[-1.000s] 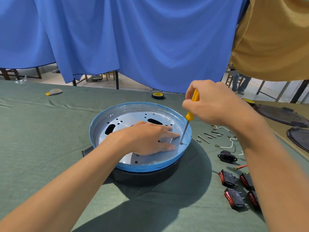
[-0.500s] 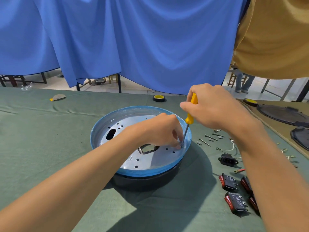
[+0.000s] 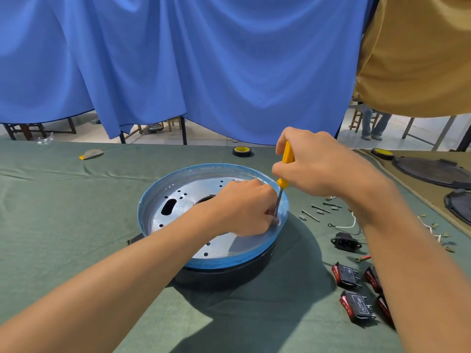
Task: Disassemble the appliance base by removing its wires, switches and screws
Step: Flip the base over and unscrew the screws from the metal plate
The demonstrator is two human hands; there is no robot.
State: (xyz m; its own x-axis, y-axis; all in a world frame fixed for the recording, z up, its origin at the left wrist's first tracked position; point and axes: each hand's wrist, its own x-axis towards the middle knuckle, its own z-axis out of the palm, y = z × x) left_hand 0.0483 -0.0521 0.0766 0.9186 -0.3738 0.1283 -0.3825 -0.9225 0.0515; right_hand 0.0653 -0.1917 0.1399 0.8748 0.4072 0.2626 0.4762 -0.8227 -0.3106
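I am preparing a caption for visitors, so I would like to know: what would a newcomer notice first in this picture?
First comes the round appliance base with its blue rim, in the middle of the green cloth. Over its right edge the right hand grips a yellow screwdriver with its tip down inside the base, and the left hand is curled beside the tip. Red and black switches lie on the cloth at the right.

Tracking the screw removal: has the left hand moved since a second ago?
Yes. The left hand shifted toward the right rim of the base, fingers curled at the screwdriver tip.
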